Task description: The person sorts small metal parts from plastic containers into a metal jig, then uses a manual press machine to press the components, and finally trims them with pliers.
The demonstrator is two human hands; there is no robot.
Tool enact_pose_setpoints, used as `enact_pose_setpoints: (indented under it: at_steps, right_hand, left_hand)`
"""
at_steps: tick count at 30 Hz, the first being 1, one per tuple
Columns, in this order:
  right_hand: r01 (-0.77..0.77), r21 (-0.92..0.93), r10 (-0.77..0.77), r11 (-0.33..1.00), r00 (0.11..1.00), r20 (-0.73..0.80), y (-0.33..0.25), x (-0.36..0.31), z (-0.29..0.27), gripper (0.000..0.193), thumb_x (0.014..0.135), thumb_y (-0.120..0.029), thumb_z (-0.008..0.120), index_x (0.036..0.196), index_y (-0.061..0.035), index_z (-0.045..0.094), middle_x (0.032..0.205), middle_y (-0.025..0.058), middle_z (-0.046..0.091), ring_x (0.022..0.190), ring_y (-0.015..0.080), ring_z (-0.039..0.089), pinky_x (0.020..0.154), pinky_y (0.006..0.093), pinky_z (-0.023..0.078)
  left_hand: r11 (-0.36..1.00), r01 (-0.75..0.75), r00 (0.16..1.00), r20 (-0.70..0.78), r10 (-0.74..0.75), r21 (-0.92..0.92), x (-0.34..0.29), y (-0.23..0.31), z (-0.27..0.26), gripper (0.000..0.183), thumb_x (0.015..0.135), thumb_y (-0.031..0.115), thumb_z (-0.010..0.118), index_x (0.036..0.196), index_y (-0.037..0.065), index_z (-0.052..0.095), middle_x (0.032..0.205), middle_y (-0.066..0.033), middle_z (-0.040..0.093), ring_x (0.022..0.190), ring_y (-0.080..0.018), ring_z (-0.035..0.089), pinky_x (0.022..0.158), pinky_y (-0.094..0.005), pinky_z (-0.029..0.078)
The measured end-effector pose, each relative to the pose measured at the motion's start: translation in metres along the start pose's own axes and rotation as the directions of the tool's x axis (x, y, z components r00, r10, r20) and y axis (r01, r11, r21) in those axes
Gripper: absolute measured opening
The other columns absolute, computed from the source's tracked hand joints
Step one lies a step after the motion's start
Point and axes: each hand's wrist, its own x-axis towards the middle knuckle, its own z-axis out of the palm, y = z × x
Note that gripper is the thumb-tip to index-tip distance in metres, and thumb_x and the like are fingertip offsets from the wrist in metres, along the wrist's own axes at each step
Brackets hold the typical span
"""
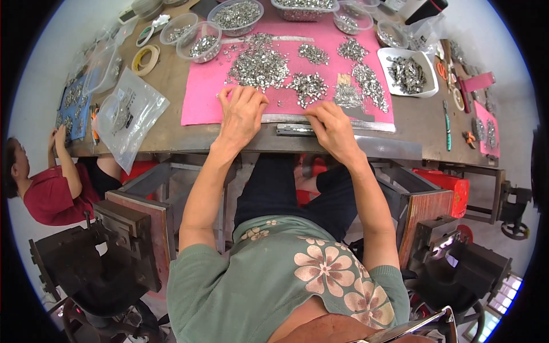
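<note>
Across a desk (pixel 420 117) with a pink mat (pixel 200 106), the left hand (pixel 243 114) curls beside a heap of glinting metal bits (pixel 260 66), the right hand (pixel 333 131), well apart, over a slim bar (pixel 291 130), any grip impossible to tell, a plastic tub (pixel 306 9) cut off beyond.

Heaped silvery pieces (pixel 260 66) on mat (pixel 201 88)

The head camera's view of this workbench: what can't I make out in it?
All in the head view:
- Anything the left hand may be pinching: hidden by the hand itself.
- Anything the right hand may be pinching: likewise hidden.
- Each bit's exact shape in the large silvery pile: too small.
- The clear tub's far side: cut off by the top edge.
</note>
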Motion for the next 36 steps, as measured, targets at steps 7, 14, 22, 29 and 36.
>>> enact_pose_setpoints:
  at_steps: [7,14,22,29,36]
  right_hand:
    - [0.173,-0.050,-0.170,0.984,0.984,0.051,0.012,0.043,0.048,0.014,0.085,-0.003,0.070,0.099,-0.0045,0.071,0.088,0.0108,0.060,0.086,0.0305,0.058,0.077,0.0415,0.048]
    - [0.213,-0.008,-0.210,0.977,0.965,0.156,0.014,0.045,0.046,0.008,0.084,-0.006,0.071,0.090,-0.0034,0.068,0.087,0.0111,0.060,0.088,0.0315,0.059,0.080,0.0426,0.049]
    - [0.121,0.099,-0.130,0.988,0.988,0.081,0.021,0.051,0.045,0.008,0.085,-0.006,0.070,0.091,-0.0007,0.070,0.087,0.0155,0.064,0.086,0.0359,0.063,0.079,0.0453,0.051]
    - [0.154,0.070,-0.159,0.986,0.984,0.081,0.018,0.051,0.047,0.009,0.084,-0.007,0.069,0.092,-0.0036,0.072,0.086,0.0149,0.062,0.085,0.0351,0.062,0.078,0.0455,0.050]
    - [0.238,-0.075,-0.230,0.968,0.967,0.107,0.017,0.049,0.046,0.007,0.084,-0.006,0.067,0.089,-0.0017,0.065,0.085,0.0154,0.061,0.083,0.0354,0.060,0.077,0.0461,0.049]
  left_hand:
    - [0.990,0.117,0.990,-0.075,-0.123,-0.078,-0.004,0.002,0.008,0.011,0.086,0.013,0.074,0.096,0.012,0.073,0.090,-0.0020,0.062,0.095,-0.0216,0.058,0.100,-0.0478,0.032]
    - [0.985,0.163,0.983,-0.078,-0.167,-0.057,-0.007,0.000,0.008,0.007,0.085,0.017,0.076,0.090,0.012,0.076,0.085,-0.0015,0.062,0.093,-0.0212,0.058,0.100,-0.0473,0.032]
    - [0.987,0.128,0.992,0.028,-0.126,-0.099,-0.006,0.005,-0.001,0.008,0.084,0.018,0.077,0.090,0.013,0.073,0.089,-0.0020,0.060,0.094,-0.0236,0.056,0.100,-0.0500,0.031]
    - [0.992,0.124,0.992,0.004,-0.124,-0.036,-0.006,0.007,0.002,0.008,0.084,0.017,0.078,0.090,0.012,0.075,0.088,-0.0014,0.063,0.092,-0.0225,0.057,0.099,-0.0464,0.032]
    - [0.984,0.104,0.995,0.025,-0.101,-0.147,-0.002,0.017,0.003,0.006,0.088,0.010,0.071,0.093,0.008,0.068,0.087,-0.0044,0.062,0.090,-0.0251,0.058,0.095,-0.0464,0.036]
